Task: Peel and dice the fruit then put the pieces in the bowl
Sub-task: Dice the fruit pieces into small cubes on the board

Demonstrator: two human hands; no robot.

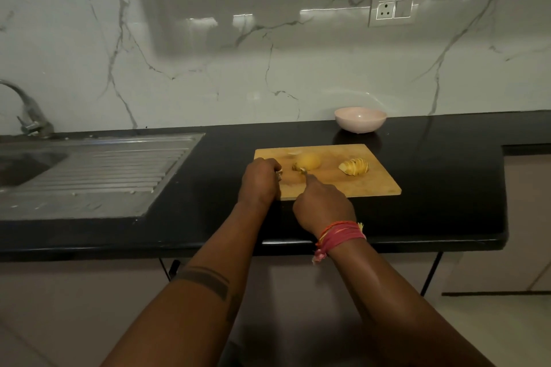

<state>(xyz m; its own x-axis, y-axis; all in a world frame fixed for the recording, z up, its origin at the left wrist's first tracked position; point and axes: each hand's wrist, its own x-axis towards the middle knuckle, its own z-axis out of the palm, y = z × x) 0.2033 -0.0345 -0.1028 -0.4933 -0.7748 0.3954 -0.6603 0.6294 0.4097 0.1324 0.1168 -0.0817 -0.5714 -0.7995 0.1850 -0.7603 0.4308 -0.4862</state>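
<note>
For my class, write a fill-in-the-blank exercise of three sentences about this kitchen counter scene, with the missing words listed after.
1. The sliced fruit half lies on a wooden ____ board.
2. The pink bowl stands on the black counter, and inside it holds ____ fruit pieces.
3. The sink is on the ____ side of the picture.

Missing words: cutting; no; left

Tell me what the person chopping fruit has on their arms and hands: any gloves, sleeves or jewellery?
No gloves or sleeves show: both forearms are bare. The right wrist carries a thick wrap of pink, red and orange threads with loose ends hanging. The left forearm bears a dark band tattoo. The left hand and right hand show no rings from here.
</note>
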